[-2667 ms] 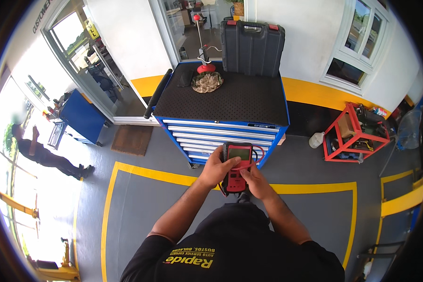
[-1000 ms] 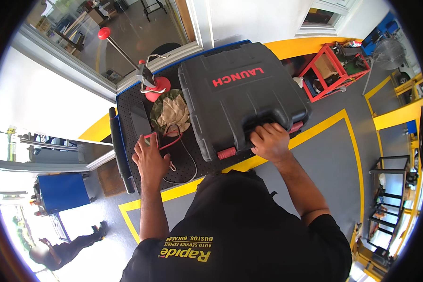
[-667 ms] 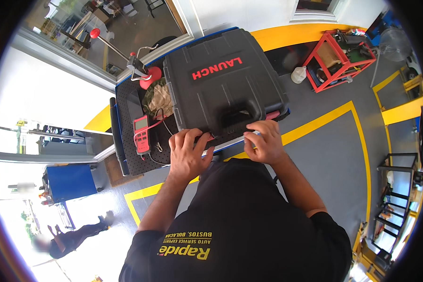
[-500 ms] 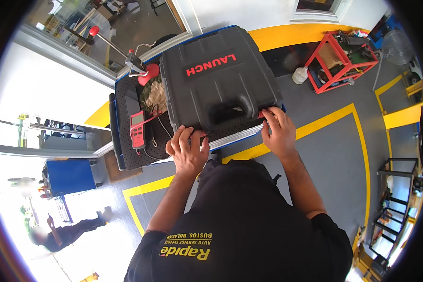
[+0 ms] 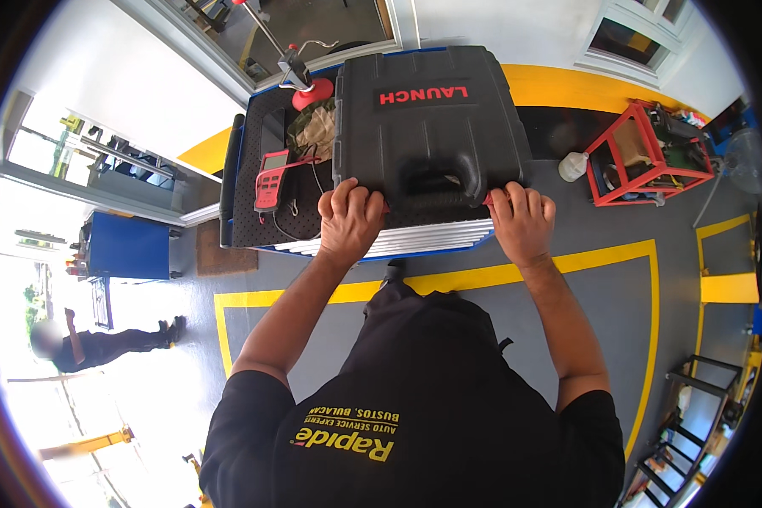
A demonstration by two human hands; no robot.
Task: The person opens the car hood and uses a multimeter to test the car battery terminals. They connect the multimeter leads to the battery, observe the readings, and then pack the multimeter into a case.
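Lying flat on the right of a blue tool chest (image 5: 436, 240), the black case (image 5: 427, 131) is presenting its handle to the wearer. Left hand (image 5: 349, 222) is curling its fingers over the front edge at the left latch (image 5: 386, 204); right hand (image 5: 523, 224) is doing likewise at the right latch (image 5: 488, 199). Fingers are masking much of both latches; cannot tell whether either hand is clamping. Red-and-grey handheld meter (image 5: 269, 188) is lying left of the case. Camouflage cloth (image 5: 316, 129) is bunching up just beside the case, partly blocking a red-based stand (image 5: 315, 93). Off right, a white jug (image 5: 572, 168) is standing beside a red cart (image 5: 599, 179). Far left, another person (image 5: 114, 345) is standing near a blue cabinet (image 5: 129, 245).
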